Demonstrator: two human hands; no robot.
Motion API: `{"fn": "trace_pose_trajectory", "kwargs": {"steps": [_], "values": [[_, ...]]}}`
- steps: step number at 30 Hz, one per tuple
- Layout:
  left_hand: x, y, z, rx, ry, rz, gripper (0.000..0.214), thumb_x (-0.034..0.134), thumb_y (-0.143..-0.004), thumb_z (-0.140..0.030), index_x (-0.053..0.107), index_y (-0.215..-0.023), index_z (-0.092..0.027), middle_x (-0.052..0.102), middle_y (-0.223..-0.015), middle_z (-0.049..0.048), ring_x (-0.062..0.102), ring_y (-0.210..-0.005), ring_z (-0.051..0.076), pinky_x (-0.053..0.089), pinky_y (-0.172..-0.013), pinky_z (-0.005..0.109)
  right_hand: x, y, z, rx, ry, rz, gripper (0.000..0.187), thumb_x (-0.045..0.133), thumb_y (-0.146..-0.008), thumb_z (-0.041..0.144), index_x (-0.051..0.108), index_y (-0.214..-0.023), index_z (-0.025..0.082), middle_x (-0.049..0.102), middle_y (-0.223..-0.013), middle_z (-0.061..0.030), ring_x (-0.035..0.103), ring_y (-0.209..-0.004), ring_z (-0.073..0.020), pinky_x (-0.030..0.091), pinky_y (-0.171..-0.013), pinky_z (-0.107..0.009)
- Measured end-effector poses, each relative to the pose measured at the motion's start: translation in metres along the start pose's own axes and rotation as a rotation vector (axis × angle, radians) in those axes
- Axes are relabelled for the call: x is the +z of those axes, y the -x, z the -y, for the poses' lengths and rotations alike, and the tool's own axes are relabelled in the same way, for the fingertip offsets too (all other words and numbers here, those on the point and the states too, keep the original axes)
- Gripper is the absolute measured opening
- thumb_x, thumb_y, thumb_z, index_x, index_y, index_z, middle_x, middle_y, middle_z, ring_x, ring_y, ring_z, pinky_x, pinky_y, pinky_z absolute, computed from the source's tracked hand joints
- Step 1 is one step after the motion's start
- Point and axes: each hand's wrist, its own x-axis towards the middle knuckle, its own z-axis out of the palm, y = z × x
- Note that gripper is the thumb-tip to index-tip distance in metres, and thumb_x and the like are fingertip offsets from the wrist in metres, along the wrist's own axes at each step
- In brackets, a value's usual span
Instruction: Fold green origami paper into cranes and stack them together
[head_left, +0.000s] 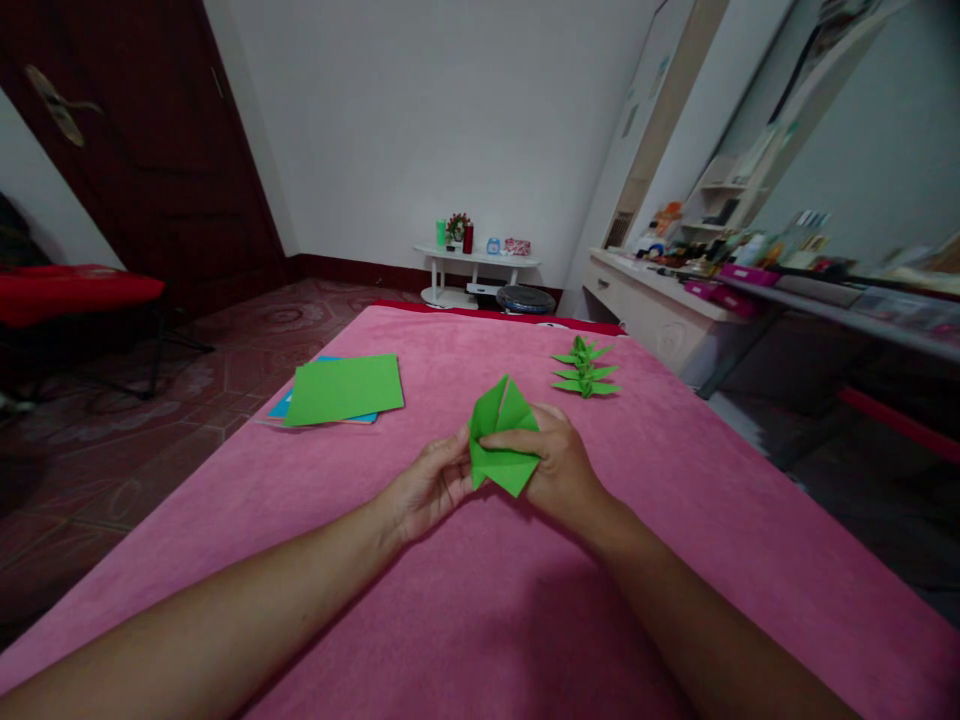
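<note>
Folded green paper partly hides left hand and right hand

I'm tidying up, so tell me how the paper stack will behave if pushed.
The stack likely fans apart: its sheets lie askew. It looks thin, so probably light and apt to bend. The plush pink cloth beneath may drag on it.

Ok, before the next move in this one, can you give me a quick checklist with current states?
1. Right hand holding the folded green paper: ok, thumb across its front.
2. Left hand at the paper's left edge: ok.
3. Left fingertips' grip: cannot tell, partly hidden.
4. Creases behind the paper: cannot tell, facing away.
5. Flat sheets apart from both hands: ok.
6. Spiky green pieces untouched: ok.
</note>
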Motion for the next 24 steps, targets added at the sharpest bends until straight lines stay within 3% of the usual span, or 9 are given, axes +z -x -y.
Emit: {"fn": "trace_pose_trajectory", "kwargs": {"steps": [12,14,19,24], "values": [[-0.005,-0.004,0.005,0.034,-0.017,0.049,0.011,0.066,-0.079,-0.013,0.069,-0.088,-0.007,0.072,-0.086,0.0077,0.068,-0.074,0.012,0.055,-0.075,0.019,-0.003,-0.001,0.008,-0.011,0.079,0.018,0.016,0.073,-0.072,0.031,0.075,-0.087,0.029,0.066,-0.087,-0.0057,0.057,-0.082,-0.0213,0.038,-0.080,-0.040],[-0.004,-0.004,0.004,0.044,-0.010,0.049,0.013,0.065,-0.080,-0.013,0.069,-0.090,-0.008,0.072,-0.090,0.0077,0.068,-0.078,0.012,0.055,-0.078,0.021,-0.001,-0.001,0.008,0.070,-0.052,-0.022,0.015,0.072,-0.073,0.029,0.075,-0.087,0.028,0.068,-0.090,-0.0062,0.059,-0.082,-0.0209,0.042,-0.079,-0.038],[-0.001,-0.001,0.002,0.022,-0.020,0.081,0.021,0.059,-0.085,-0.017,0.068,-0.102,-0.007,0.070,-0.103,0.0108,0.067,-0.091,0.016,0.054,-0.087,0.027,0.005,0.002,0.005,0.444,-0.515,-0.071,0.015,0.068,-0.075,0.027,0.076,-0.086,0.021,0.073,-0.084,-0.0060,0.064,-0.075,-0.0201,0.050,-0.071,-0.033],[0.002,-0.001,0.003,0.030,0.015,0.094,0.021,0.057,-0.086,-0.014,0.069,-0.099,-0.002,0.071,-0.100,0.0140,0.067,-0.089,0.017,0.052,-0.090,0.029,0.009,0.006,-0.001,0.616,-0.695,-0.063,0.020,0.071,-0.071,0.030,0.075,-0.085,0.017,0.073,-0.076,-0.0041,0.065,-0.068,-0.0195,0.051,-0.069,-0.034]]}}
